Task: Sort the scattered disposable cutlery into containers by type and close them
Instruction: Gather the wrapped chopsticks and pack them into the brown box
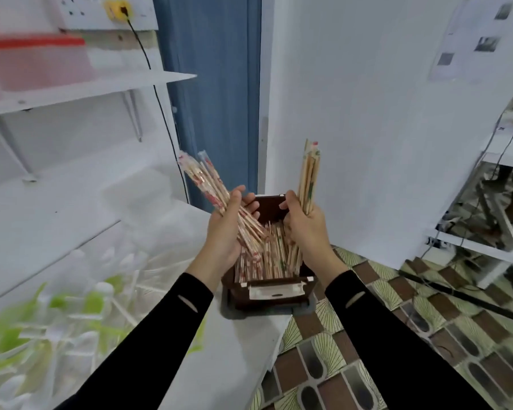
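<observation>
Bamboo chopsticks (264, 261) in thin printed wrappers fill the brown box (243, 300) at the end of the white table (243, 350). Above it your left hand (224, 230) holds a slanted bundle (202, 180) and your right hand (307, 229) an upright bundle (308, 173), each grip clenched round the lower half. They should feel light, stiff and slippery, so squeeze mid-length. Blurred green and white cutlery (71, 306) lies left; patterned floor tiles (367, 335) spread right.

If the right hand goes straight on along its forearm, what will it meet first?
Probably the far end of the box, just ahead of the right hand; depth is unclear, so it might pass over it.
</observation>
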{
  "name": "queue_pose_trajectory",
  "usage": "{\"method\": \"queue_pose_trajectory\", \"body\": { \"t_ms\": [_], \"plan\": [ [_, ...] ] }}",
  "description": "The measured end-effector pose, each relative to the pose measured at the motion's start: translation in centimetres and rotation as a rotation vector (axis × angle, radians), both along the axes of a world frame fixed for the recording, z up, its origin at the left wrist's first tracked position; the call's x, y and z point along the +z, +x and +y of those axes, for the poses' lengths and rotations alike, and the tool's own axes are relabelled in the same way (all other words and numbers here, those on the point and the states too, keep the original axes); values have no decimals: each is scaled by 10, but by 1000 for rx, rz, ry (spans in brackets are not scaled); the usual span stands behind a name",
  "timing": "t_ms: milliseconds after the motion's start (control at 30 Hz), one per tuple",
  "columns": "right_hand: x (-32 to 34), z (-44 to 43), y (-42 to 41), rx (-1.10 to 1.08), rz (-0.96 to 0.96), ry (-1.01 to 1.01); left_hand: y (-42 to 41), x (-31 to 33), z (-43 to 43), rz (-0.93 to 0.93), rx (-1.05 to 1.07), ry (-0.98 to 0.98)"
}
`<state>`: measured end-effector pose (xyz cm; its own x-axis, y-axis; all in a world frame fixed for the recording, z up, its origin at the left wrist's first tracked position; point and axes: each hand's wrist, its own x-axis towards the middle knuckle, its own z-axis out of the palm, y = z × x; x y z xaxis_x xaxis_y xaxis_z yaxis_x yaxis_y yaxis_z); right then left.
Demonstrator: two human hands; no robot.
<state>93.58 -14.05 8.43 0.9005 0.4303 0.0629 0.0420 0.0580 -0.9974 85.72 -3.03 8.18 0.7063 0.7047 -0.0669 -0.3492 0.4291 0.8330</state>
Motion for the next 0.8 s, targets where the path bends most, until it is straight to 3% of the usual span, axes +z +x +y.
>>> {"method": "queue_pose_trajectory", "body": {
  "t_ms": [167, 333, 500, 800],
  "plan": [
    [-19, 15, 39, 31, 32, -51, 40, -31, 13, 184, -59, 57],
    [-71, 22, 51, 72, 67, -323, 53, -69, 13, 421, -181, 161],
    [-93, 30, 56, 221, 89, -608, 59, -103, 17, 780, -352, 546],
    [-93, 26, 54, 219, -177, -692, 60, -96, 19, 816, -179, 734]
  ]
}}
